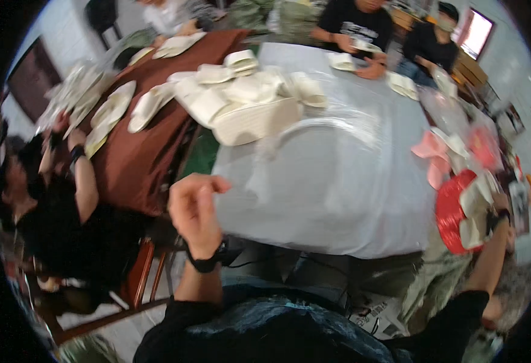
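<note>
Left hand hangs at eight o'clock, fingers loosely curled; right hand, at three, nears slippers, its fingers' grip unclear.

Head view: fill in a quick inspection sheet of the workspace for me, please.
Surface: table under a smooth grey cover.
Job's things: cream slippers heaped on its far left part; more beside a red round bundle at right.
Clutter: clear plastic film around mid-table; pink items at its right edge.
Hands: left hand raised by the near left corner, empty; right hand at the slippers by the bundle, grip unclear.
Cables: thin dark line below the near edge, possibly a cable.
Surroundings: brown-covered table at left; co-workers around.
</note>
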The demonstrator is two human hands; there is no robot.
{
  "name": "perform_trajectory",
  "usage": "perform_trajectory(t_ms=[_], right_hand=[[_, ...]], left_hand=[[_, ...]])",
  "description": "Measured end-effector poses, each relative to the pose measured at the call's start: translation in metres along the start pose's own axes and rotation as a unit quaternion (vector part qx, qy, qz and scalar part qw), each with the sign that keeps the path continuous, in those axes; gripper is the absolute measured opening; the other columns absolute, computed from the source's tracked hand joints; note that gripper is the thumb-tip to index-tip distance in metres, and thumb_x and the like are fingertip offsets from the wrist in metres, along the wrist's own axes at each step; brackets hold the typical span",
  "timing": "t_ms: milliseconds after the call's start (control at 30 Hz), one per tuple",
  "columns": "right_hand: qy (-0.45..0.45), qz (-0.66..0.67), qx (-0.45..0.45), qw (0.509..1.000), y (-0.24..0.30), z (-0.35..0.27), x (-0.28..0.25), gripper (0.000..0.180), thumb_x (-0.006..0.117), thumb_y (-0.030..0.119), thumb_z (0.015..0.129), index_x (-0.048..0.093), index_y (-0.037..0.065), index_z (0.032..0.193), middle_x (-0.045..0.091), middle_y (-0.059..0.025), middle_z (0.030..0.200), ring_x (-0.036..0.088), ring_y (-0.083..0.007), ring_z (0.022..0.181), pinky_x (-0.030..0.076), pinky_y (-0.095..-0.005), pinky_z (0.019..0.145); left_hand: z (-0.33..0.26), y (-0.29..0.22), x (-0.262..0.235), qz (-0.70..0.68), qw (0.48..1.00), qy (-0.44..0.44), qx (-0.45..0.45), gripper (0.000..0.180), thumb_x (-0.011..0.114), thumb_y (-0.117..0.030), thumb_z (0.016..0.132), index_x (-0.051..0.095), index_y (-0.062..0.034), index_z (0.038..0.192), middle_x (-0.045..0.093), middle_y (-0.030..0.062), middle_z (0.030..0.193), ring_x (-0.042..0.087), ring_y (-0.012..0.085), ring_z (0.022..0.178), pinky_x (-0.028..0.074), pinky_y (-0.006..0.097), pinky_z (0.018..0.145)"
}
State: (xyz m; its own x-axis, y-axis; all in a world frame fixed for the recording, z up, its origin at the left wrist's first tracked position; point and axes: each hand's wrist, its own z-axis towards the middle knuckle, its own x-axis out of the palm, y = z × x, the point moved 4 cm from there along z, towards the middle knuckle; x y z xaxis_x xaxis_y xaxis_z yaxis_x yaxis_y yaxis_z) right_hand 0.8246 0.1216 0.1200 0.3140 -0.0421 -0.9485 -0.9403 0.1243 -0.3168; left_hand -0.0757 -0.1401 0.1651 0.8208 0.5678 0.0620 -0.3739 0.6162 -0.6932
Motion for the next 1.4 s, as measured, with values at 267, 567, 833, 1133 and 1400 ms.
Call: perform_trajectory(t_ms=[267, 567, 833, 1133, 1400], right_hand=[[-0.148, 0.041, 0.069, 0.986, 0.097, -0.032, -0.138, 0.029, 0.053, 0.025, 0.088, 0.057, -0.002, 0.099, 0.062, -0.0259, 0.103, 0.057, -0.0438, 0.099, 0.045, -0.0484, 0.082], [-0.149, 0.361, -0.335, 0.857, 0.513, -0.065, -0.261, 0.035, 0.064, 0.012, 0.083, 0.061, 0.003, 0.116, 0.067, -0.0152, 0.091, 0.063, -0.025, 0.084, 0.048, -0.0339, 0.077], [-0.093, 0.446, -0.567, 0.686, 0.795, -0.097, -0.308, 0.037, 0.066, 0.01, 0.078, 0.062, 0.003, 0.114, 0.067, -0.0185, 0.1, 0.064, -0.0311, 0.095, 0.049, -0.0359, 0.086], [-0.077, 0.474, -0.65, 0.589, 1.001, -0.186, -0.375, 0.07, 0.07, 0.015, 0.079, 0.038, 0.006, 0.14, 0.042, -0.0169, 0.138, 0.051, -0.0296, 0.117, 0.046, -0.0356, 0.094], [0.022, 0.642, -0.441, 0.626, 1.093, -0.169, -0.361, 0.046, 0.076, 0.022, 0.075, 0.051, 0.0, 0.107, 0.051, -0.0248, 0.112, 0.053, -0.0331, 0.103, 0.044, -0.0403, 0.089]], left_hand=[[-0.004, -0.005, -0.015, 0.025, 1.0, -0.005, -0.004, 0.007, 0.047, -0.002, 0.095, 0.047, 0.0032, 0.1, 0.063, 0.0137, 0.084, 0.06, 0.0157, 0.075, 0.049, 0.029, 0.071], [0.0, 0.005, -0.053, 0.064, 0.997, -0.047, 0.026, 0.008, 0.047, 0.0, 0.095, 0.047, 0.0036, 0.101, 0.064, 0.0142, 0.082, 0.06, 0.0149, 0.072, 0.049, 0.028, 0.07], [-0.009, 0.002, -0.111, 0.169, 0.984, -0.056, -0.011, 0.006, 0.045, 0.002, 0.095, 0.047, 0.0022, 0.1, 0.064, 0.0124, 0.085, 0.06, 0.0131, 0.075, 0.049, 0.026, 0.071], [-0.019, 0.029, -0.146, 0.196, 0.978, -0.051, -0.041, 0.004, 0.047, 0.0, 0.094, 0.05, 0.0012, 0.096, 0.064, 0.0118, 0.085, 0.061, 0.015, 0.077, 0.05, 0.027, 0.071], [-0.013, 0.015, -0.149, 0.226, 0.974, 0.0, -0.03, 0.003, 0.048, 0.0, 0.093, 0.049, 0.0013, 0.096, 0.067, 0.0148, 0.085, 0.061, 0.0162, 0.073, 0.049, 0.028, 0.069]])
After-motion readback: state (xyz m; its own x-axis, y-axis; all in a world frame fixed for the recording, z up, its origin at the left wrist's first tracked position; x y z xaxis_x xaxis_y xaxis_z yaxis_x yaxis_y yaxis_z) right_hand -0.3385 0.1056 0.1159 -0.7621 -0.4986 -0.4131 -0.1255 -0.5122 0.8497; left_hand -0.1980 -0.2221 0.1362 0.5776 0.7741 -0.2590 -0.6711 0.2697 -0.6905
